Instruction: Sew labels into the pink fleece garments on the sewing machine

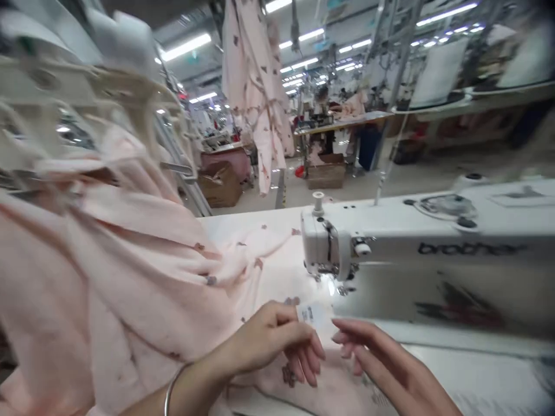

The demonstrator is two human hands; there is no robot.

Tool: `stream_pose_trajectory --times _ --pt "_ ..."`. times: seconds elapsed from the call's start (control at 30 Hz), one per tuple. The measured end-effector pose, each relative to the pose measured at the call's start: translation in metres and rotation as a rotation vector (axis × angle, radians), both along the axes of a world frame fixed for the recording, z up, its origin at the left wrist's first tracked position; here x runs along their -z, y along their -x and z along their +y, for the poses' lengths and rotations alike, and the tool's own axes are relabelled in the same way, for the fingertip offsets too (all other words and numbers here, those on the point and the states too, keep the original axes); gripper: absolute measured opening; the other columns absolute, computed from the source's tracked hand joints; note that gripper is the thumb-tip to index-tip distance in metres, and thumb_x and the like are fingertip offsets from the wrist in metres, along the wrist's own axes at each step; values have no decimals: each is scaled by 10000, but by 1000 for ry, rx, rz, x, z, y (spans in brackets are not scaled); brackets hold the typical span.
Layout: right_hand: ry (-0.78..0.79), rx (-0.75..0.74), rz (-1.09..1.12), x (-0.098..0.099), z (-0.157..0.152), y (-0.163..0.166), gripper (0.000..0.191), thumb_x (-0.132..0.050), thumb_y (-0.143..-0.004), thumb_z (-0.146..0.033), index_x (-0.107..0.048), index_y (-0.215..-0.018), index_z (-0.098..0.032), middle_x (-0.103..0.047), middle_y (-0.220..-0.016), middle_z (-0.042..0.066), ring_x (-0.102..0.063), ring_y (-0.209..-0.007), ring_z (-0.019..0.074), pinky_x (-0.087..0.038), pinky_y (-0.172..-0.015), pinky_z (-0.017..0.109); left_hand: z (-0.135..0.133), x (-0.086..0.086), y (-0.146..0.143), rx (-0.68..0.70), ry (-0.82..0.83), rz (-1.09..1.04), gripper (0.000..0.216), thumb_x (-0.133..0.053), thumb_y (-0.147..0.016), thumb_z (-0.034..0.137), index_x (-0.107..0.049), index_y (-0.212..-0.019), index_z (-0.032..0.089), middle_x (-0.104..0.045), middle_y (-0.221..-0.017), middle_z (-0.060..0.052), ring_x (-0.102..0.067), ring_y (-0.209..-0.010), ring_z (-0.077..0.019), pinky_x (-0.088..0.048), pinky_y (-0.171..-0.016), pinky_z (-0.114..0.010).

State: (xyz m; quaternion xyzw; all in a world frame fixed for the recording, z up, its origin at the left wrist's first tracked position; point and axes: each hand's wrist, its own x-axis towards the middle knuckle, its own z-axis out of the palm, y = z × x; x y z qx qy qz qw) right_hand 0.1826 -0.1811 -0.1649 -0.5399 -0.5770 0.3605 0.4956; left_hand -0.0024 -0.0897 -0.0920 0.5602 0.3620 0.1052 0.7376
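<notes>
My left hand (281, 341) is closed, with the edge of a small white label (310, 315) at its forefinger and thumb. Dark print shows on the label. My right hand (377, 358) hovers just to the right, fingers bent and apart, nothing visible between them. Beneath both hands lies pale pink fabric (243, 289) with small brown and grey motifs. Beyond them is the lit needle area of a white sewing machine (325, 242); the needle and presser foot are too blurred to make out well.
On the left, pink garments (143, 248) hang from pale clips (130, 98) and spill onto the table. Another printed garment (255, 86) hangs farther back. Thread cones (437, 75) stand at upper right. Cardboard boxes (327, 173) sit on the floor behind, near another worktable (347, 122).
</notes>
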Motion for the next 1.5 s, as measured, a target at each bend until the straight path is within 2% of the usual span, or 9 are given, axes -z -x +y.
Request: stream_pose_trajectory --times 0.13,0.33,0.47,0.83,0.93,1.03,1.17,1.27,1.5 --pt "249 -110 261 -34 11 9 274 -539 -855 -455 -574 -770 -197 -569 -694 -11 -548 -662 126 -465 -615 202 -19 23 -4 129 88 57 358 -524 -838 408 -636 -715 90 -602 -610 -53 -595 -527 -111 -469 -530 -205" --pt "300 0 176 -23 13 20 287 -513 -863 -458 -543 -749 -196 -495 -698 -14 -478 -686 140 -392 -636 242 -10 22 -1 -117 -342 176 357 -714 -714 362 -610 -983 152 -603 -819 -39 -560 -729 -126 -469 -652 -223" --pt "331 -5 146 -19 14 19 299 -509 -863 -471 -549 -746 -200 -486 -688 -15 -463 -681 142 -369 -623 251 -12 22 -2 -243 -254 130 244 -647 -782 366 -586 -802 131 -563 -707 -16 -532 -673 -105 -448 -616 -206" --pt "341 -9 162 -14 19 18 283 -522 -862 -441 -531 -721 -196 -474 -667 -18 -450 -658 136 -371 -603 255 -8 27 -5 -252 -144 155 272 -704 -731 365 -598 -778 119 -592 -637 -10 -567 -631 -105 -459 -596 -198" --pt "266 34 79 -7 14 11 220 -502 -889 -403 -574 -821 -207 -547 -746 7 -504 -701 152 -414 -625 264 -2 19 -7 -235 -185 203 264 -691 -735 370 -602 -773 124 -600 -618 -9 -572 -588 -108 -448 -559 -199" --pt "15 148 -195 16 5 8 148 -476 -922 -284 -572 -1013 -217 -583 -931 46 -529 -848 175 -439 -740 293 18 19 -12 -223 -387 314 215 -656 -757 345 -618 -762 134 -617 -620 -12 -575 -566 -114 -436 -559 -212" --pt "-259 191 -565 54 -2 19 227 -452 -924 -157 -541 -1132 -176 -563 -1108 99 -470 -1070 262 -384 -870 403 49 47 -19 -184 -532 467 172 -613 -770 318 -621 -739 150 -641 -622 -17 -596 -599 -138 -427 -595 -233" --pt "-292 221 -603 63 -1 23 192 -446 -921 -128 -551 -1080 -153 -553 -1109 112 -463 -1076 278 -380 -859 420 59 66 -23 -155 -536 512 185 -596 -773 335 -619 -735 155 -637 -614 -17 -604 -614 -150 -421 -601 -243" --pt "-203 280 -534 50 20 14 190 -476 -917 -160 -509 -1100 -126 -516 -985 97 -470 -917 216 -447 -773 360 53 70 -40 -128 -455 429 204 -610 -767 351 -617 -752 147 -609 -592 -5 -607 -550 -133 -421 -564 -223"
